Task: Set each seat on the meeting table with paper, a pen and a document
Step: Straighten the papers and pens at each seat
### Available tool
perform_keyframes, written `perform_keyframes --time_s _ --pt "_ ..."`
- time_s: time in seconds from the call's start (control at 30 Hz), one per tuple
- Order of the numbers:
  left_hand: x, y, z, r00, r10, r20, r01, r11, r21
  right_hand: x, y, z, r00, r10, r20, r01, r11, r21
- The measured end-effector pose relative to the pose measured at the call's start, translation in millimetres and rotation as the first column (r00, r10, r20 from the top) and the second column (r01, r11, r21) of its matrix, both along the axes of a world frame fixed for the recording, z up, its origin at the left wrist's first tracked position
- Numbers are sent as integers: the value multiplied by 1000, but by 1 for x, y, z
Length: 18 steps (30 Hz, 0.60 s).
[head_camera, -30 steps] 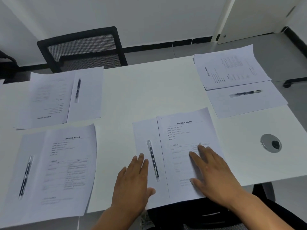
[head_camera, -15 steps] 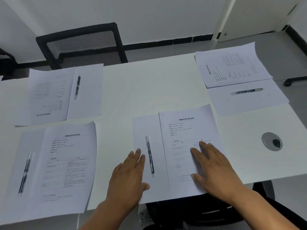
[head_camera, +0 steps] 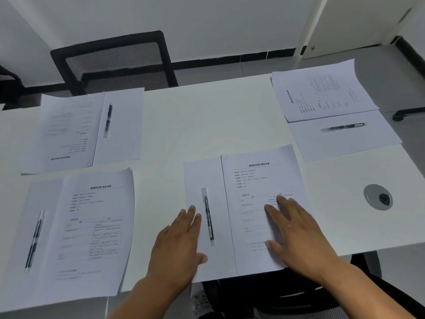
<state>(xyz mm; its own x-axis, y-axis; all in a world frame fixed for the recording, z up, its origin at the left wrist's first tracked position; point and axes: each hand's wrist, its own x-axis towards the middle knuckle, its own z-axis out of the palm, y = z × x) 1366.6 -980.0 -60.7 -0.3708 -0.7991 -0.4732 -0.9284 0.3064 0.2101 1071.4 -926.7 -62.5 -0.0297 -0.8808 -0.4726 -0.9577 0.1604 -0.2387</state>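
Little has shifted over the last second: both hands lie almost where they were, and the near set has only slid slightly under them. The left hand (head_camera: 178,245) rests flat with fingers extended on the blank paper (head_camera: 202,180), just left of the capped pen (head_camera: 208,216), holding nothing. The right hand (head_camera: 296,229) lies spread, palm down, on the printed document (head_camera: 262,178), which overlaps the blank sheet's right edge; it also grips nothing.

This looks like the squaring-up of the last place on the white surface (head_camera: 207,120). Three other places already appear set: a near-left document (head_camera: 96,203) with a pen (head_camera: 34,240) beside it, a far-left document (head_camera: 69,130) with a pen (head_camera: 107,120), and a far-right document (head_camera: 322,93) above a pen (head_camera: 342,127) on plain paper. The next move probably calls only for lifting both palms straight up, so that the sheets do not drag.

The sheets are thin, matte and smooth, easily slid or curled at the corners; the near set overhangs the surface's near edge. The pens are slim, clear-barrelled cylinders that could roll. A round metal cable grommet (head_camera: 377,196) sits in the surface at right, and a black mesh-backed chair (head_camera: 115,63) stands at the far side.
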Motion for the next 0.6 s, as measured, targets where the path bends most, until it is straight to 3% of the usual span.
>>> perform_keyframes --time_s 0.6 --pt "2 0 -2 1000 5 -22 -5 1000 -11 0 1 -1 1000 -1 -15 1 1000 5"
